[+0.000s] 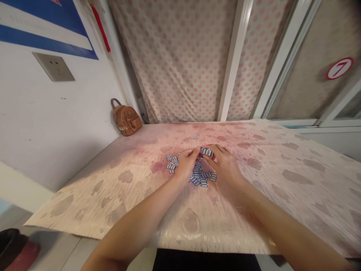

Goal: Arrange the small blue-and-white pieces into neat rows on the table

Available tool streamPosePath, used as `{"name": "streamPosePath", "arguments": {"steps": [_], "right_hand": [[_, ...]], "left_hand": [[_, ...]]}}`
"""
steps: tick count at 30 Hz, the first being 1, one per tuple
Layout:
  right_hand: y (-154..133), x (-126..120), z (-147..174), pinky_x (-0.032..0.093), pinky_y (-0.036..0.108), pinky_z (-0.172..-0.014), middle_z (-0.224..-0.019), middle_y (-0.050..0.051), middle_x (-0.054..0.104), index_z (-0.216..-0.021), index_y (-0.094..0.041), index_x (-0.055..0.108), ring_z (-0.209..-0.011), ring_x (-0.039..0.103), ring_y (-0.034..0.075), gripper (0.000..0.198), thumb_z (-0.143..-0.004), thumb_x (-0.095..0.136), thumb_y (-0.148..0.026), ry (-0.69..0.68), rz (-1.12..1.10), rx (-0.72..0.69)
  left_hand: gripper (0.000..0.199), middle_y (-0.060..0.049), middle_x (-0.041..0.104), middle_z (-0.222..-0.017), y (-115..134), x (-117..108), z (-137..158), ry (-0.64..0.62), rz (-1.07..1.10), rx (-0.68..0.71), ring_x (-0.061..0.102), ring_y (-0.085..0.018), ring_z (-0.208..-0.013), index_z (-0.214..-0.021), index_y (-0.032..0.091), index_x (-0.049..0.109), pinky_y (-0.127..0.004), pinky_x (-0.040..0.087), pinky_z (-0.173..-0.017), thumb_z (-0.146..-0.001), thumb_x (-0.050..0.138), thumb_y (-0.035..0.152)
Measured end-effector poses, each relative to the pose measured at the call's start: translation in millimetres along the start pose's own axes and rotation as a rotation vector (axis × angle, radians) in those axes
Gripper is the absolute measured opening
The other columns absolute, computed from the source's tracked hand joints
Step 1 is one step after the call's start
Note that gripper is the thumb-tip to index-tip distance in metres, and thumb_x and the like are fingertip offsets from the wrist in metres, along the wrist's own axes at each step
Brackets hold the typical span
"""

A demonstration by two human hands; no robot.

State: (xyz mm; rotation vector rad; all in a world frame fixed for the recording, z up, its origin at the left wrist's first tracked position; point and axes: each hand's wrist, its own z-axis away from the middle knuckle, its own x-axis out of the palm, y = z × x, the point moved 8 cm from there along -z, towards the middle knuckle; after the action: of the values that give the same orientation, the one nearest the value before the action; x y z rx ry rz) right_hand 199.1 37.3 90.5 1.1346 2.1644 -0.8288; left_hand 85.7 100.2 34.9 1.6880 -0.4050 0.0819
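Over the middle of the table, my right hand [225, 163] grips a short blue-and-white striped strip [207, 152], with thumb and fingers at its right end. My left hand [186, 161] is closed in a pinch at the left end of the same strip. Below and between the hands lies a loose pile of similar blue-and-white striped pieces [199, 174], some overlapping. A smaller cluster of them [171, 164] sits just left of my left hand, partly hidden by it. Farther back lies one separate striped piece [194, 137], flat on the cloth.
A patterned pinkish cover [282, 199] spreads over the table. At the back left corner, a small brown backpack-shaped bag [127, 119] leans by the wall. Behind the table hangs a dotted curtain [180, 64] beside white frames. A dark and red object [18, 250] stands on the floor at left.
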Motion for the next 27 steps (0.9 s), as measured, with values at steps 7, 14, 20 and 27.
{"name": "streamPosePath", "arguments": {"steps": [7, 14, 20, 27], "right_hand": [[3, 2, 0, 0.046, 0.041, -0.075, -0.099, 0.01, 0.067, -0.101, -0.023, 0.062, -0.081, 0.06, 0.026, 0.017, -0.085, 0.055, -0.024, 0.017, -0.003, 0.02], [24, 7, 3, 0.045, 0.031, -0.062, -0.077, 0.003, 0.066, -0.103, -0.022, 0.059, -0.066, 0.06, 0.019, 0.021, -0.087, 0.058, -0.035, 0.04, -0.277, 0.256], [38, 23, 7, 0.044, 0.028, -0.056, -0.066, -0.001, 0.061, -0.081, -0.023, 0.056, -0.056, 0.056, 0.015, 0.018, -0.091, 0.05, -0.036, -0.022, -0.536, 0.35], [38, 29, 7, 0.043, 0.027, -0.056, -0.065, -0.002, 0.058, -0.075, -0.022, 0.053, -0.055, 0.054, 0.012, 0.021, -0.092, 0.047, -0.034, -0.057, -0.615, 0.358]], "left_hand": [[0.029, -0.003, 0.069, -0.072, 4, 2, -2, -0.031, -0.036, 0.028, 0.058, -0.014, -0.067, -0.077, 0.014, 0.075, -0.026, 0.044, -0.067, -0.073, 0.074, 0.042], [0.024, -0.004, 0.07, -0.072, 8, -3, -2, 0.006, -0.109, 0.086, 0.057, -0.014, -0.065, -0.083, 0.014, 0.077, -0.026, 0.042, -0.065, -0.077, 0.071, 0.036], [0.025, -0.002, 0.068, -0.068, 9, -5, -3, 0.019, -0.13, 0.109, 0.055, -0.014, -0.062, -0.085, 0.015, 0.078, -0.026, 0.041, -0.063, -0.079, 0.069, 0.037], [0.028, -0.004, 0.072, -0.075, 16, -1, 0, -0.02, -0.307, 0.218, 0.06, -0.018, -0.07, -0.08, 0.016, 0.077, -0.028, 0.043, -0.067, -0.083, 0.065, 0.041]]}}
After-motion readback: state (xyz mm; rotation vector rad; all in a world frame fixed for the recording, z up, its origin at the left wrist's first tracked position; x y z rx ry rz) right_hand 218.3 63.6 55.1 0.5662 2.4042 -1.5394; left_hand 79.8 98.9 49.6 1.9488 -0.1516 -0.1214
